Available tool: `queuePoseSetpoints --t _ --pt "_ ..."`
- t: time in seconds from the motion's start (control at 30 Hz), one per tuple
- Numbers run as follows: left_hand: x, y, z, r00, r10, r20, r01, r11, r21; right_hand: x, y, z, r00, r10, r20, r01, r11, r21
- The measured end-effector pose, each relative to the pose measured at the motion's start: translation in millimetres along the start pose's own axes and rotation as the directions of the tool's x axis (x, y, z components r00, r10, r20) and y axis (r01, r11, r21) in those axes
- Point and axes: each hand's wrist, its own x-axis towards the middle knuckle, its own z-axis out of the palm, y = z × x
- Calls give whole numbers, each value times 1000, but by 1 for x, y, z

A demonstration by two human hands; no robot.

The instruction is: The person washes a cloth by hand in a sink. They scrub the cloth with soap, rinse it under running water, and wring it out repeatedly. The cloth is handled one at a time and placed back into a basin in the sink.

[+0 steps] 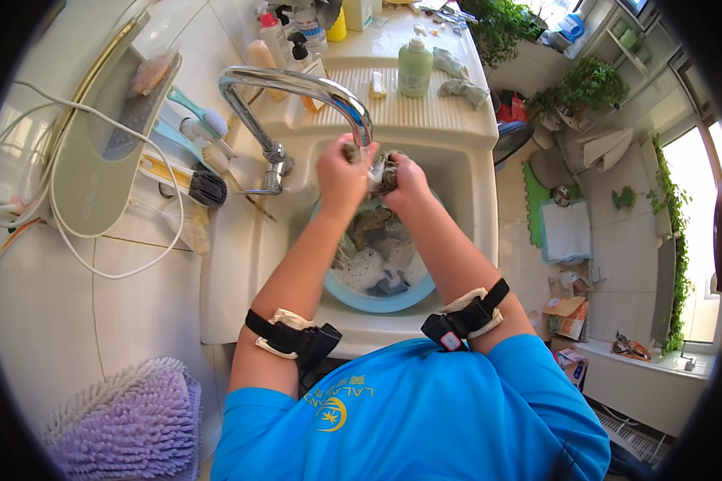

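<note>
Under the spout of the chrome faucet, my left hand and my right hand hold a wet, bunched-up grey-green cloth between them. My left hand is slightly blurred, with its fingers closed on one end; my right hand grips the other side. Water seems to run from the spout onto the cloth. Below my hands, a light blue basin stands in the white sink. Soaked cloths and white suds fill the basin, partly hidden by my forearms.
On the ribbed ledge behind the sink are a green pump bottle, a soap bar and crumpled grey socks. More bottles stand by the wall. Brushes and a white cable hang at the left.
</note>
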Motion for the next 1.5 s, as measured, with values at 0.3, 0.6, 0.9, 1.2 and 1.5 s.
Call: queuePoseSetpoints --t 0.3,0.6,0.9,1.2,1.5 --pt "28 -3 3 981 -193 -28 192 933 304 -23 23 17 995 73 -64 -92 922 -376" --pt "-3 -5 -11 872 -345 346 458 826 -329 -24 6 17 1000 25 14 -21 961 -276" --pt "5 15 -37 769 -53 637 -29 993 118 -37 -33 12 848 376 373 -212 886 -412" --pt "5 23 -24 874 -330 356 430 867 -251 -10 -9 -29 907 371 -201 -407 895 -181" --pt "-45 16 12 975 93 202 -97 995 12 63 54 -67 677 87 731 -288 945 154"
